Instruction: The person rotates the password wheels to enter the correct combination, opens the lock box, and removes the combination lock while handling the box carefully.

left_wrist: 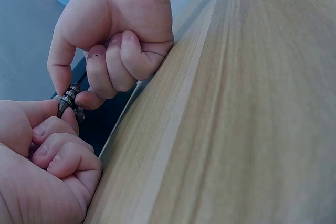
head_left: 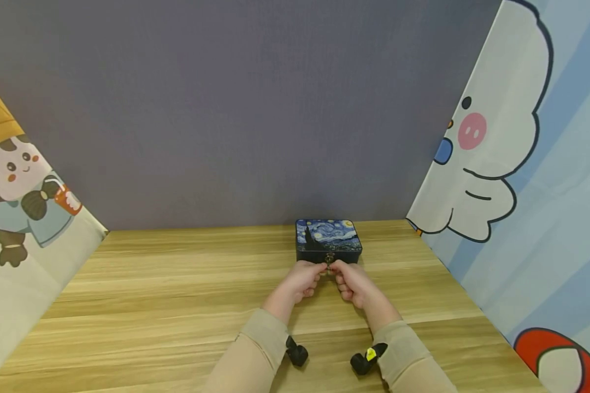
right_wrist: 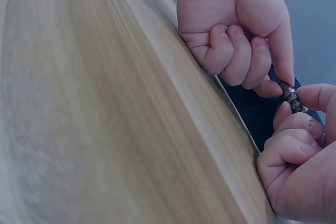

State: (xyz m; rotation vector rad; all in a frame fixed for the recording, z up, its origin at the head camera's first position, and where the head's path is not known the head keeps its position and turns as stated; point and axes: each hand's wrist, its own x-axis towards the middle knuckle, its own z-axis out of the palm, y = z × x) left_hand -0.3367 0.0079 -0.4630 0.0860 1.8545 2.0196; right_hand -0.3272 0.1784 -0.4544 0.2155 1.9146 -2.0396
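A small tin box (head_left: 330, 236) with a starry-night picture on its closed lid stands at the table's back edge, a metal clasp on its front. At the clasp, a small dark metal lock with ringed dials (left_wrist: 68, 97) (right_wrist: 292, 98) is held between both hands. My left hand (head_left: 301, 280) (left_wrist: 44, 156) pinches one end between thumb and index finger, other fingers curled. The other end is pinched the same way by my right hand (head_left: 356, 285) (right_wrist: 236, 30). Fingertips cover parts of the lock, and its markings are too small to read.
The wooden table (head_left: 167, 305) extends left and right of the box. Behind it rises a grey panel (head_left: 255, 114). Cartoon-printed sheets (head_left: 511, 147) border both sides. Black wrist devices (head_left: 297, 355) are attached near both beige sleeves (head_left: 255, 344).
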